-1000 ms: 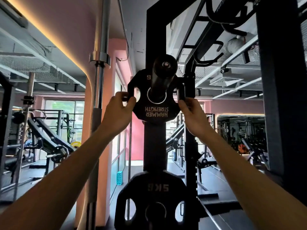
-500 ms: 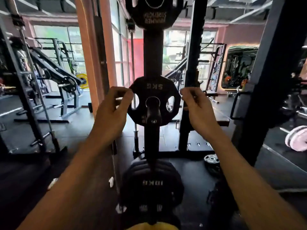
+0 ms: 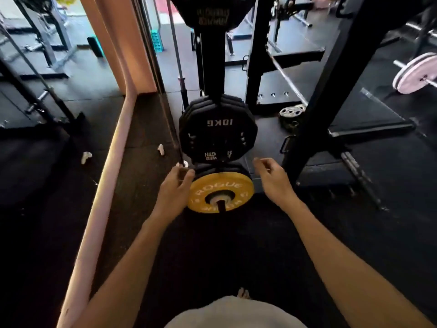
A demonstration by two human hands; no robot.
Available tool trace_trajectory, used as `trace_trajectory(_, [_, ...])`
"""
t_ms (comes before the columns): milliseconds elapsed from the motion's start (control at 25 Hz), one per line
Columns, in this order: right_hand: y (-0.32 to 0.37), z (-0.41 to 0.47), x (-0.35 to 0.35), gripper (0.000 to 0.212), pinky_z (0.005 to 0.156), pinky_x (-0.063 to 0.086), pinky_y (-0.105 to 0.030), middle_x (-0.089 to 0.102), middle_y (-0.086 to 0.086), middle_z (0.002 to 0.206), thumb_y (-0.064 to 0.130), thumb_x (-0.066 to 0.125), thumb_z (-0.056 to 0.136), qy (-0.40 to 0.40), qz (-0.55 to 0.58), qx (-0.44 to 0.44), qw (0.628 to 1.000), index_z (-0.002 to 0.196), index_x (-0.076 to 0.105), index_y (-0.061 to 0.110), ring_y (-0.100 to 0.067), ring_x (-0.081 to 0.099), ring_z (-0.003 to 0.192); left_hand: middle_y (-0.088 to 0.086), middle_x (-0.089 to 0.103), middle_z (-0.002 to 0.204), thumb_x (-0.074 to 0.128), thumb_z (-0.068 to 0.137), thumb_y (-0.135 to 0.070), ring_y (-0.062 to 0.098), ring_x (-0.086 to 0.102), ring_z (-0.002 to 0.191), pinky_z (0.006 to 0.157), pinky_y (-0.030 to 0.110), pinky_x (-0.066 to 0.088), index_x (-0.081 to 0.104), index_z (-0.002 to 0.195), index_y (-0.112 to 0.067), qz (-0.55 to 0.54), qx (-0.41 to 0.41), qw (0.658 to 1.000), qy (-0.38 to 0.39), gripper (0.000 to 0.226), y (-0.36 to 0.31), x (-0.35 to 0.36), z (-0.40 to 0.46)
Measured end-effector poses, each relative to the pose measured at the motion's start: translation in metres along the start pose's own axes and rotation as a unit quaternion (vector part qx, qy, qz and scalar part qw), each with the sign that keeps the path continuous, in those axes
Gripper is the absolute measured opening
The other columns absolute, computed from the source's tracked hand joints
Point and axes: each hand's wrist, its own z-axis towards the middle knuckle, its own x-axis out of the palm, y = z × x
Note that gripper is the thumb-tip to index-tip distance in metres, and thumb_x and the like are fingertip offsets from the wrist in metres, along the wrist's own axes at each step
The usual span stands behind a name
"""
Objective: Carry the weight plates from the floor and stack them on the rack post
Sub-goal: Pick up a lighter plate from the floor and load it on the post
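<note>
Head view: yellow plate (image 3: 221, 191) on low rack post (image 3: 221, 204) between both hands; left hand (image 3: 173, 188) and right hand (image 3: 272, 179) loosely curled, empty, flanking its rim.

I stand on a dark rubber floor (image 3: 212, 252). A pink wall edge (image 3: 104, 162) runs along my left, with a mirror (image 3: 42, 95) beside it. Black gym frames (image 3: 331, 95) stand ahead. A teal crate (image 3: 157, 41) sits far back, in daylight.
</note>
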Motion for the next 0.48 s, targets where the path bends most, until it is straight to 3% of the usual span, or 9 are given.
trace_trajectory(240, [-0.098,-0.118,0.054,0.040,0.072,0.045,-0.031,0.062,-0.002,0.094,0.053,0.042,0.098,0.044,-0.050,0.228,0.971,0.101,0.059,0.017,-0.016,0.058,0.085,-0.001,0.057,0.101,0.045,0.100,-0.040,0.015,0.056,0.091,0.076,0.031,0.043,0.054,0.110,-0.020,0.087,-0.169,0.966,0.174,0.025,0.127,0.002,-0.083])
trace_trajectory(400, [-0.152,-0.201,0.081,0.044,0.087,0.048,-0.040,0.063,-0.007,0.105,0.051,0.042,0.099,0.062,-0.076,0.355,0.930,0.109,0.060,0.012,-0.023,0.060,0.098,0.007,0.061,0.107,0.042,0.100,-0.043,0.019,0.057,0.090,0.074,0.034,0.042,0.053,0.111,-0.014,0.163,-0.232,0.909,0.304,0.033,0.196,0.003,-0.144])
trace_trajectory(480, [-0.178,-0.248,0.086,0.039,0.085,0.049,-0.039,0.063,-0.009,0.107,0.046,0.045,0.099,0.077,-0.075,0.418,0.902,0.111,0.059,0.011,-0.024,0.060,0.099,0.010,0.061,0.115,0.043,0.100,-0.043,0.024,0.056,0.099,0.078,0.033,0.040,0.052,0.118,-0.011,0.224,-0.235,0.868,0.375,0.038,0.223,0.006,-0.172])
